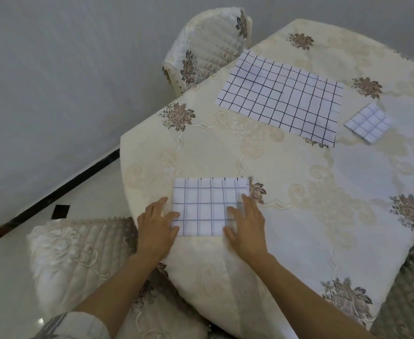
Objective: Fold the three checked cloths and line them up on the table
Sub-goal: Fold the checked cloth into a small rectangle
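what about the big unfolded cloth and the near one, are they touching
Apart. The head view shows bare tablecloth between the big unfolded cloth and the near cloth.

Readable text: none in view.
Near cloth [210, 206]: plain grid lines only, no lettering.
Large cloth [281, 96]: dark grid lines only.
Small folded cloth [368, 123]: grid lines only.
Bench cover [298, 192]: flower and scroll pattern, no words or numbers.
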Available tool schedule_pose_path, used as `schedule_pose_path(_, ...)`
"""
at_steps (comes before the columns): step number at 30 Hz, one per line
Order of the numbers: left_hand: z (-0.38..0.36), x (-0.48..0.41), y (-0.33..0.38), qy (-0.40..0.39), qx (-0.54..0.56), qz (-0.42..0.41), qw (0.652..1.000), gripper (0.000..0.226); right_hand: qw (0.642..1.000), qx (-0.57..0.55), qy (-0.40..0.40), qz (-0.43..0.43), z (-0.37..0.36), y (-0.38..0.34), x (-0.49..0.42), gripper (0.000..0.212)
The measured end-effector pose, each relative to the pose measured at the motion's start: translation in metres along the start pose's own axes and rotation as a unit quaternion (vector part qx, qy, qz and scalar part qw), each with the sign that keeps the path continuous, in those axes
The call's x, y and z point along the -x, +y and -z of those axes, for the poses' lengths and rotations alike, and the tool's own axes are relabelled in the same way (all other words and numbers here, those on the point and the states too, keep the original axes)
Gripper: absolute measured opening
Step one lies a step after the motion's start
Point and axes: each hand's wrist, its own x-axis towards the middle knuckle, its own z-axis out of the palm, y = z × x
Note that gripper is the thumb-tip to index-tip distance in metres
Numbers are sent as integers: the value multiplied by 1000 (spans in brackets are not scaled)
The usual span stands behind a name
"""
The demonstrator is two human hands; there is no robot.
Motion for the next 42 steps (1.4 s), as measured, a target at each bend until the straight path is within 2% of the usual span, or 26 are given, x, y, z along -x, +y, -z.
schedule_pose_path(4, 2, 1, -1, -7, -42, -7, 999, 44, 999, 26, -33, 34, -23, -31, -13, 58)
schedule_pose_path(11, 4, 2, -6, -21, -52, -16, 998, 48, 996, 66, -59, -13, -37, -37, -10, 71)
schedule_pose_path(20, 5, 2, -14, -35, -59, -24, 997, 47, 989, 102, -59, -86, 2, 32, 6, 66)
schedule_pose_path(26, 10, 2, -16, -33, -99, -42, 994, 59, 987, 108, -68, -102, 10, 47, 15, 67)
schedule_pose_path(33, 21, -13, -6, -55, -194, -185, 962, 48, 977, 165, -82, -106, 21, 32, 8, 55)
schedule_pose_path(35, 23, -14, 0, -71, -196, -197, 958, 46, 981, 152, -60, -105, 21, 21, 2, 55)
schedule_pose_path(38, 24, -13, 8, -87, -201, -207, 954, 41, 993, 104, -23, -50, 11, 5, 1, 48)
schedule_pose_path(40, 25, -13, 12, -95, -206, -208, 952, 38, 994, 97, -30, -33, 3, 0, 5, 42)
schedule_pose_path(42, 26, -15, 13, -96, -212, -211, 949, 37, 993, 95, -40, -49, -2, 1, 8, 44)
